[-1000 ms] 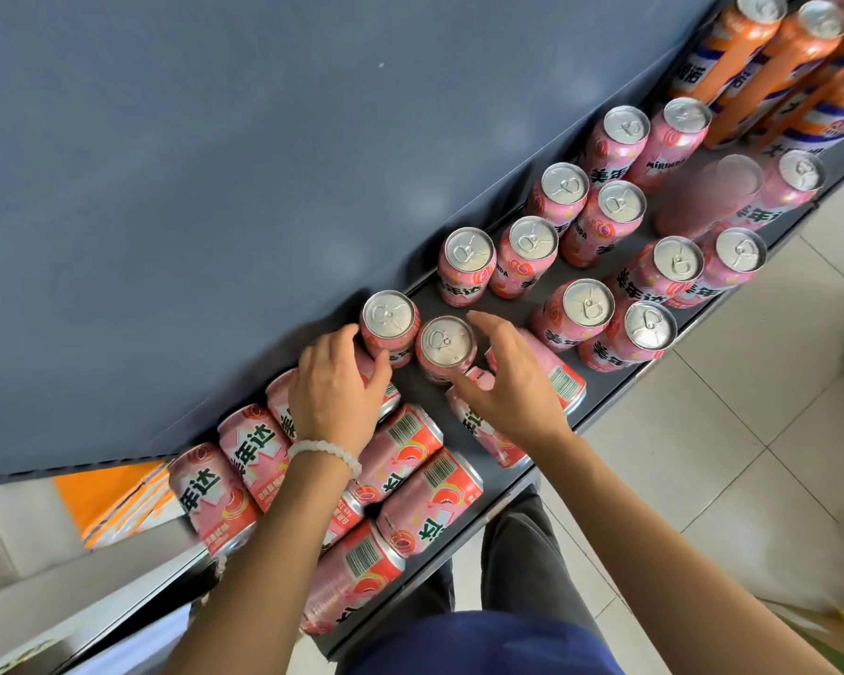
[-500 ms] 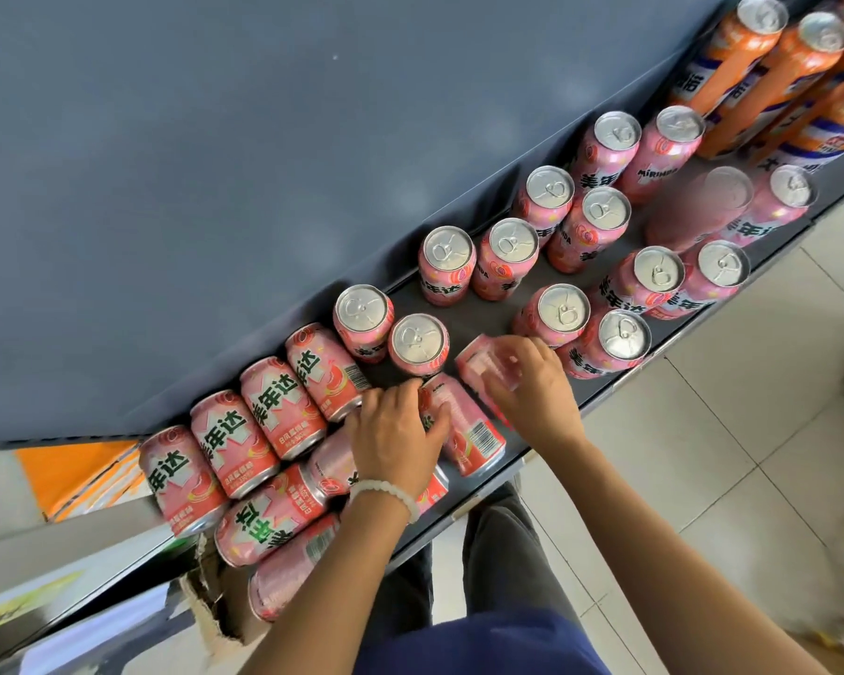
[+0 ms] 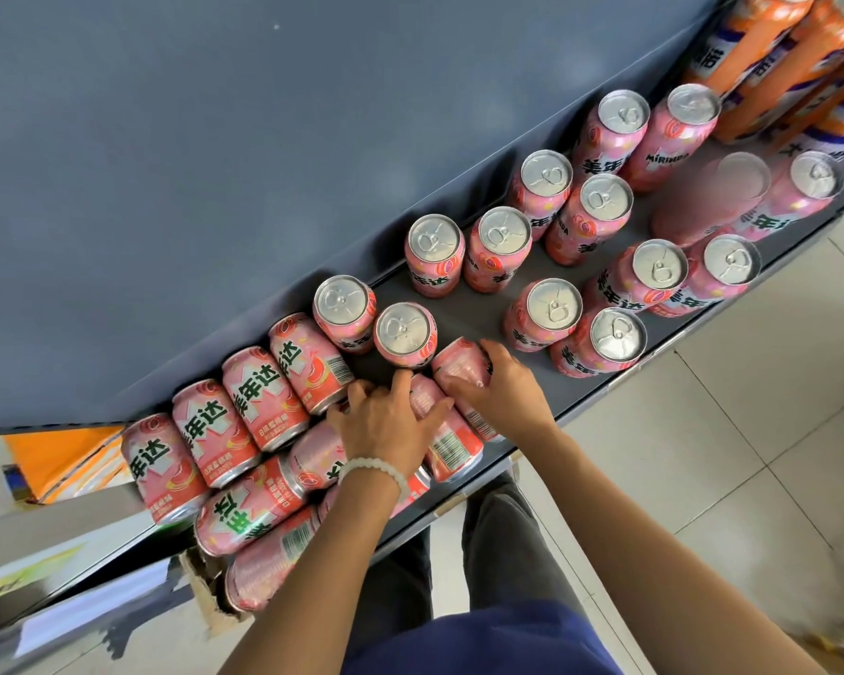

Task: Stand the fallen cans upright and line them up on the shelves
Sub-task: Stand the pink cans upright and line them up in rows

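Pink soda cans fill a dark shelf (image 3: pixel 478 309). Several stand upright in rows toward the right, the nearest upright can (image 3: pixel 404 333) just beyond my hands. Several more lie on their sides at the left, among them a fallen can (image 3: pixel 308 362) by the back wall. My left hand (image 3: pixel 386 421) grips a lying can (image 3: pixel 447 440) near the shelf's front edge. My right hand (image 3: pixel 503 392) grips the lying can (image 3: pixel 459 365) beside it, its far end pointing at the upright ones.
Tall orange cans (image 3: pixel 771 51) stand at the far right of the shelf. A grey-blue back panel (image 3: pixel 264 138) rises behind the cans. Tiled floor (image 3: pixel 727 455) lies to the right, and a torn cardboard edge (image 3: pixel 201 587) shows below the fallen cans.
My left hand moved from the fallen cans at the back to the lying can at the front edge. My right hand slid onto the neighbouring lying can and closed around it.
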